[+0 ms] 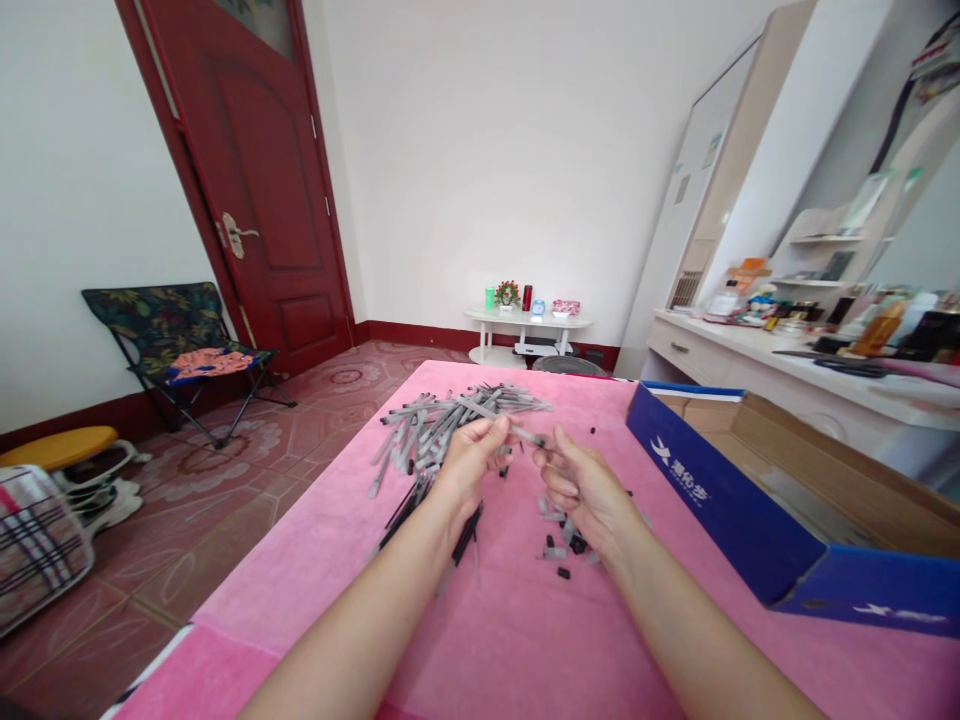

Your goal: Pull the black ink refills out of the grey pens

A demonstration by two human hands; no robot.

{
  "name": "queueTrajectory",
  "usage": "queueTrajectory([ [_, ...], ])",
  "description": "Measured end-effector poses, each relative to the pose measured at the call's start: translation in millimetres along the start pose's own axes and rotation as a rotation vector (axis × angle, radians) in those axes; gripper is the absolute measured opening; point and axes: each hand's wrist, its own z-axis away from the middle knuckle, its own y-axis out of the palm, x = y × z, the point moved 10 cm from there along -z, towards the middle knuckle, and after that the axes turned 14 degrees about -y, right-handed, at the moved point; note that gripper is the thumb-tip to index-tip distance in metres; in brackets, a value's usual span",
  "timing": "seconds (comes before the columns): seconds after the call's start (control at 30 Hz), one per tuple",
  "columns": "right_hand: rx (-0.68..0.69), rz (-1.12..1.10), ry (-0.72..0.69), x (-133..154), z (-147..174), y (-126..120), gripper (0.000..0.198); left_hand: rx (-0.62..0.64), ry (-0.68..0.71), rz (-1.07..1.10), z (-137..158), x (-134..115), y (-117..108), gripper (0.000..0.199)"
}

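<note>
My left hand (480, 450) pinches a slim, translucent grey pen-like tube (525, 434) between thumb and fingers. Its dark tip points right, toward my right hand (574, 475), whose fingers are curled at that end; whether they grip the tip or a small piece is too blurred to tell. A heap of similar grey tubes (427, 425) lies behind and left of my left hand. Thin black rods (466, 535) are bunched under my left wrist, partly hidden. Small black and grey cap-like pieces (555, 552) are scattered below my right hand.
A pink cloth (525, 640) covers the table. On its right stands an open blue cardboard box (720, 510). Beyond are a dressing table (750, 345) with bottles, a low white table (517, 318), a folding chair (180, 330) and a red door (255, 180).
</note>
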Motion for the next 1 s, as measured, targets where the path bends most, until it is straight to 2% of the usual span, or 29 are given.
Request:
queueTrajectory([
  [0.1,0.038,0.038,0.125,-13.7,2.9,-0.9,0.037,-0.015,-0.012,0.047,-1.5,0.3,-6.0,0.035],
  [0.17,0.072,0.055,0.144,-16.1,3.6,0.6,0.036,-0.014,-0.005,0.046,-1.0,-1.2,-5.6,0.034],
  [0.43,0.087,0.112,0.047,-10.3,2.7,4.9,0.030,-0.028,0.014,0.039,-2.9,0.7,-5.9,0.033],
  [0.6,0.071,0.271,-0.139,4.3,-1.4,0.8,0.031,-0.069,-0.011,0.056,-4.5,3.6,-10.6,0.035],
  [0.8,0.102,0.286,-0.055,-4.9,0.5,1.6,0.036,-0.099,0.003,0.039,-3.1,2.7,-11.3,0.032],
  [1.0,0.020,0.459,-0.184,9.8,-5.0,-9.1,0.035,-0.116,0.016,-0.016,-4.5,4.0,-10.7,0.032],
])
